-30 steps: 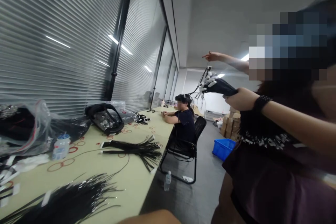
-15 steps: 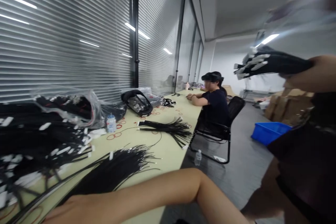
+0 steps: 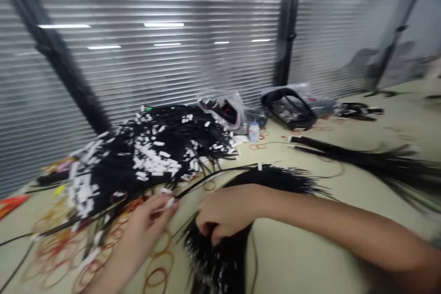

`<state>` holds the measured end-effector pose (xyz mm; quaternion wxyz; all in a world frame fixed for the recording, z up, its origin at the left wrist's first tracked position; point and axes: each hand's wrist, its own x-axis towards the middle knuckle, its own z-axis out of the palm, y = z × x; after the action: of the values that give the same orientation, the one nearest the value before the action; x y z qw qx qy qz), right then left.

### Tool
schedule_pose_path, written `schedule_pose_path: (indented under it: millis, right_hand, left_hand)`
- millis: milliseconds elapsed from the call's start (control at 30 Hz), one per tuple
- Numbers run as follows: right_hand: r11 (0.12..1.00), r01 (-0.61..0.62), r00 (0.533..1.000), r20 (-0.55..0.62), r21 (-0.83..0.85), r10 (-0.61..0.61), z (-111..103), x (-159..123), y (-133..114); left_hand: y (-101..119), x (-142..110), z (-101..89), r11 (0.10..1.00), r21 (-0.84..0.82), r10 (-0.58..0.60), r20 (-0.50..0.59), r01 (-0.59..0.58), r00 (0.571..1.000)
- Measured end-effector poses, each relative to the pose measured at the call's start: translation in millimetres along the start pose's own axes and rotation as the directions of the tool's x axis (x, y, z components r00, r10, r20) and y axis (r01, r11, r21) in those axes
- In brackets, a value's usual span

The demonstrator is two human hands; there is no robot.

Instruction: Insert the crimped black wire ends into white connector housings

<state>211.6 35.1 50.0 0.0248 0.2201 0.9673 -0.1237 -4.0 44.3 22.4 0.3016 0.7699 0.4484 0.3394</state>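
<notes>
Head view: the left hand (image 3: 141,234) pinches a white-tagged black cable (image 3: 213,180) between thumb and fingertips. The right hand (image 3: 227,211) curls narrowly into a black cable bundle (image 3: 213,252) at the table's (image 3: 292,248) near edge. Beyond the hands lie a heap of white-tagged cables (image 3: 151,161) toward the far edge, red rubber bands (image 3: 155,278) at the near edge, and a second cable bundle (image 3: 372,161) toward the right.

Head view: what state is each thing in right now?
Left hand: pinching a white-tagged cable.
Right hand: curled into a black cable bundle.
Cable heap: tangled, white tags scattered.
Rubber bands: loose on the table.
Plastic bottle: upright, capped.
</notes>
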Motion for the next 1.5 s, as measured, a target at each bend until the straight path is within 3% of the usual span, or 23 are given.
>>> schedule_pose_path:
  millis: [167,267,400,567,733,967,1200,1500]
  right_hand:
    - [0.988,-0.038,0.997,-0.055,0.153,0.047,2.3,-4.6,-5.5]
    - [0.965,-0.087,0.988,-0.101,0.247,0.115,1.5,-7.4,-6.8]
    - [0.905,-0.183,0.945,-0.185,0.385,0.27,3.9,-3.2,1.7]
    - [0.8,-0.274,0.898,-0.156,0.534,0.411,8.5,1.7,12.0]
    - [0.734,-0.282,0.903,-0.088,0.617,0.421,10.3,-0.5,19.6]
    - [0.635,-0.226,0.849,-0.17,0.738,0.5,26.4,10.2,20.5]
    - [0.72,-0.211,0.726,-0.387,0.661,0.568,40.8,22.8,8.9]
    - [0.819,-0.175,0.701,-0.515,0.546,0.493,60.2,26.1,1.5]
  left_hand:
    - [-3.3,-1.4,-0.5,0.998,0.057,-0.029,0.006,0.028,1.0]
    - [-4.4,-5.6,2.6,0.98,-0.117,-0.158,0.009,0.158,0.987]
    - [-5.0,-9.5,2.6,0.895,-0.359,-0.237,0.117,0.264,0.964]
    - [-1.7,-11.9,1.8,0.747,-0.477,-0.428,0.187,0.463,0.884]
    - [-5.5,-13.6,4.1,0.724,-0.502,-0.414,0.231,0.473,0.88]
    - [-1.1,-12.8,5.2,0.778,-0.471,-0.35,0.225,0.416,0.909]
    - [-4.6,-15.0,5.5,0.758,-0.476,-0.37,0.25,0.446,0.895]
    - [-11.0,-12.8,13.8,0.796,-0.42,-0.328,0.305,0.436,0.894]
